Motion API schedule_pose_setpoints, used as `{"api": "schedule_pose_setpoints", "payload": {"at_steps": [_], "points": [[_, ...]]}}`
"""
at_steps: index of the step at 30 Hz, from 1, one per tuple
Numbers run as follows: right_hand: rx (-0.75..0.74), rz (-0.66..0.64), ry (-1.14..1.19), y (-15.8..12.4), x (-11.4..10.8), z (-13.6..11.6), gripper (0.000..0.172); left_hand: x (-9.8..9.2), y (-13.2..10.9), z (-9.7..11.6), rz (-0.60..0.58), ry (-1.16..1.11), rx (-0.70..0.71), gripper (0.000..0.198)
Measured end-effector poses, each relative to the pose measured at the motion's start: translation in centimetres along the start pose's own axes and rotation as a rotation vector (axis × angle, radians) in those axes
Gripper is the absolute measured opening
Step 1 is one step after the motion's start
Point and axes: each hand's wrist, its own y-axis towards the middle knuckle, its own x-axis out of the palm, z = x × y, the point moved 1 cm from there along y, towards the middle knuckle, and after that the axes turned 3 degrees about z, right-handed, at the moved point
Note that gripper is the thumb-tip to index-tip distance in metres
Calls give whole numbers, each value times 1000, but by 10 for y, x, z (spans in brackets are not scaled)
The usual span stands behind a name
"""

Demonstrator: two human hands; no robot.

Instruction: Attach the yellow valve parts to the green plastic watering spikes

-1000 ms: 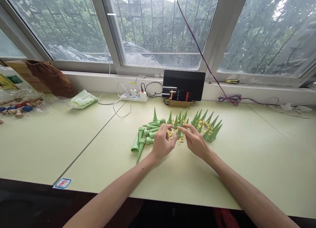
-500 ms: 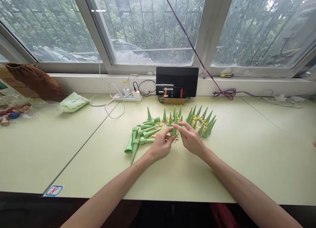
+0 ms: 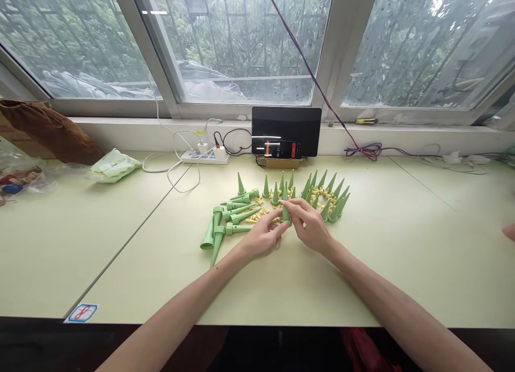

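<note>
Between my two hands an upright green plastic spike (image 3: 285, 208) points upward. My left hand (image 3: 263, 233) is closed around its wide base, thumb in front. The fingers of my right hand (image 3: 309, 221) pinch the spike's upper part from the right. Left of my hands, several loose green spikes (image 3: 217, 232) lie on their sides in a pile. Behind and to the right, more green spikes (image 3: 340, 205) stand upright on their bases. Small yellow pieces (image 3: 257, 211) are scattered among them, partly hidden by my hands.
A black tablet (image 3: 285, 125) with a phone (image 3: 281, 148) against it stands at the back on a cardboard box. Left of it are a power strip (image 3: 205, 155) with white cables and a green packet (image 3: 115, 166). Another person's fingertip (image 3: 509, 232) shows at the right edge.
The view has shifted slightly. My left hand has turned a little around the spike's base, and the fingertip at the right edge shows more.
</note>
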Motion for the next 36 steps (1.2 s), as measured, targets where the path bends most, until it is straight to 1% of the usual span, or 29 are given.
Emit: {"api": "schedule_pose_setpoints", "payload": {"at_steps": [2,4,6,10,13,15,18,20,23,26,29,33,34,36], "points": [[9,-1,-6,0,0,1,40,0,-1,1,71,87,39,29],[8,8,-18,0,0,1,39,0,-1,1,112,150,72,29],[1,21,-33,0,0,1,39,0,0,-1,119,162,69,32],[-5,28,-58,0,0,2,40,-1,1,-7,150,150,11,45],[5,20,-74,0,-1,2,41,-2,1,-7,165,142,9,45],[0,22,-73,0,-1,2,41,-2,1,-4,148,111,-4,41],[-17,24,-51,0,-1,1,42,-2,0,2,70,10,-40,34],[-17,18,-45,0,-1,2,42,-1,0,5,43,-39,-42,31],[-10,9,-55,0,-1,3,42,0,0,6,40,-64,-35,27],[-10,7,-57,0,-1,3,42,0,0,3,46,-84,-34,27],[2,30,-30,1,-2,0,42,-1,1,1,103,-76,-23,29],[97,98,-67,2,-5,-3,36,-6,2,1,265,-64,21,32],[121,97,-97,2,-5,-3,32,-7,3,2,311,-67,32,32],[149,54,-167,1,-4,-2,25,-9,3,3,382,-73,43,33]]}}
